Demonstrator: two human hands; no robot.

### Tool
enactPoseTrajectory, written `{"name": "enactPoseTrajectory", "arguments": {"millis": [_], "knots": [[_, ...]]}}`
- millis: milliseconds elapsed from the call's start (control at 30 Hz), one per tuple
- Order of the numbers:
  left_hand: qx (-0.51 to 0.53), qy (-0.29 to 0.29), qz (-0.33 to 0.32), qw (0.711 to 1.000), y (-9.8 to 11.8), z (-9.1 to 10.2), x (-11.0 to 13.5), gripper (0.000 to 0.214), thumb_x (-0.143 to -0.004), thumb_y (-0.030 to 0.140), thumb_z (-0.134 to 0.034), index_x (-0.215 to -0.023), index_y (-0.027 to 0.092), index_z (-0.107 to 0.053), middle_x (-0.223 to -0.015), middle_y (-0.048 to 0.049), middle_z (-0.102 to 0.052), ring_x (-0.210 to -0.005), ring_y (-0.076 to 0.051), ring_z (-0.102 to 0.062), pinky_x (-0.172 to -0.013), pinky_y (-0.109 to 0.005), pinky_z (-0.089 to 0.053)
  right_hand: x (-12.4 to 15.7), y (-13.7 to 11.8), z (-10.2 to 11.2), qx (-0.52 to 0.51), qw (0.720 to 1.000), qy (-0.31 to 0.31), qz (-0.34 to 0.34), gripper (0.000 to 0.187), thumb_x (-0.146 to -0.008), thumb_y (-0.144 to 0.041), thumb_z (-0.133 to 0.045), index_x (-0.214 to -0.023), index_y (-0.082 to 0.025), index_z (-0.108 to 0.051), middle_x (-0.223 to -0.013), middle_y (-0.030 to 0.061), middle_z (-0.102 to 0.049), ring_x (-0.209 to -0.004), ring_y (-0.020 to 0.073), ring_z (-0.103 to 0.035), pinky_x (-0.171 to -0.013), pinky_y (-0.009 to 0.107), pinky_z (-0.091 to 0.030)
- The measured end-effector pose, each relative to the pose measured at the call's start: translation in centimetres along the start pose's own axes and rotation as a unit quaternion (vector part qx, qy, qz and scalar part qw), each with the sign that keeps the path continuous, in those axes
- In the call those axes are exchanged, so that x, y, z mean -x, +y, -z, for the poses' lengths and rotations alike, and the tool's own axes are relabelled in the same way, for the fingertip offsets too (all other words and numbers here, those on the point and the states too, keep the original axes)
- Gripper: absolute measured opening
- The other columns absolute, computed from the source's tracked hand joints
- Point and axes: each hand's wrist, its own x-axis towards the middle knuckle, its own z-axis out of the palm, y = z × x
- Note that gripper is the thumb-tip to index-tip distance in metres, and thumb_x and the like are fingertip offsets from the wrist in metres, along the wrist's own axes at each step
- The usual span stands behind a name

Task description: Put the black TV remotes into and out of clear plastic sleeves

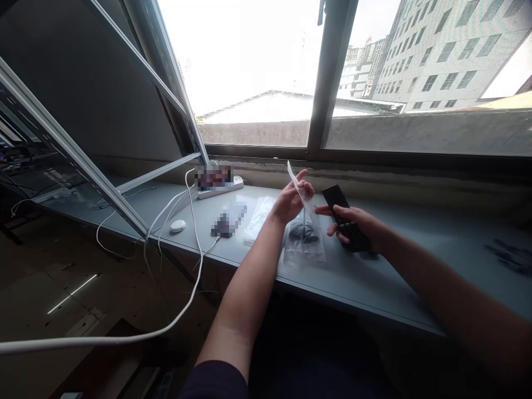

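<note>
My left hand (292,200) is closed on the upper part of a clear plastic bag (306,256), whose whitish flap stands up past my fingers. Dark contents (303,231) show through the lower part of the bag, which rests on the grey table; their kind cannot be made out. In my right hand (361,223) is a black remote control (337,204), tilted, its far end raised toward the window. The fingertips of that hand come close to the bag's right edge; whether they touch it is unclear.
Left of the bag lies a stack of clear plastic bags (258,217). Further left are a phone (228,221) on a cable, a white round object (178,226) and a power strip (220,191). White cables hang over the table edge. Dark items (511,255) lie far right.
</note>
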Motion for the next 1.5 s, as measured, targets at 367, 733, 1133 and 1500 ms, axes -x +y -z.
{"name": "enactPoseTrajectory", "arguments": {"millis": [367, 733, 1133, 1500], "knots": [[-0.05, -0.036, 0.045, 0.997, 0.1, 0.0, 0.1, 0.047, -0.102, 0.024, -0.074, -0.149, 0.021, -0.072, -0.133, -0.0146, -0.08, -0.14, -0.033, -0.073, -0.12, -0.048, -0.057, 0.2, 0.1, 0.1, -0.001, 1.0, -0.023, 0.002, 0.053, -0.106, -0.06, -0.073, -0.142, -0.022, -0.081, -0.077, 0.007, -0.078, -0.049, 0.018, -0.061, -0.045, 0.028, -0.053], [-0.235, 0.059, 0.075, 0.967, -1.8, 1.6, -1.9, 0.013, -0.09, 0.016, -0.083, -0.102, 0.015, -0.08, -0.093, -0.0107, -0.082, -0.087, -0.024, -0.079, -0.087, -0.034, -0.062, -0.2, 0.2, 0.4, -0.013, 1.0, 0.01, -0.016, 0.052, -0.106, -0.057, -0.076, -0.145, -0.022, -0.08, -0.075, 0.006, -0.077, -0.051, 0.0177, -0.062, -0.045, 0.027, -0.051], [-0.551, 0.07, -0.044, 0.83, 4.1, 2.2, 0.4, 0.051, -0.094, 0.021, -0.086, -0.143, 0.017, -0.07, -0.111, -0.0088, -0.082, -0.076, -0.016, -0.07, -0.072, -0.026, -0.055, -0.1, -0.1, 0.6, 0.0, 1.0, -0.01, -0.009, 0.055, -0.109, -0.059, -0.07, -0.145, -0.02, -0.08, -0.078, 0.0078, -0.078, -0.05, 0.0159, -0.06, -0.043, 0.025, -0.048], [-0.871, 0.102, 0.101, 0.47, 12.2, 2.4, 4.4, 0.066, -0.098, 0.035, -0.079, -0.16, 0.018, -0.065, -0.145, -0.0159, -0.079, -0.12, -0.03, -0.079, -0.099, -0.032, -0.057, -0.6, 0.5, 0.0, -0.037, 0.999, 0.009, 0.036, 0.036, -0.107, -0.053, -0.072, -0.118, -0.022, -0.087, -0.128, 0.0166, -0.083, -0.053, 0.0133, -0.058, -0.038, 0.028, -0.05]]}}
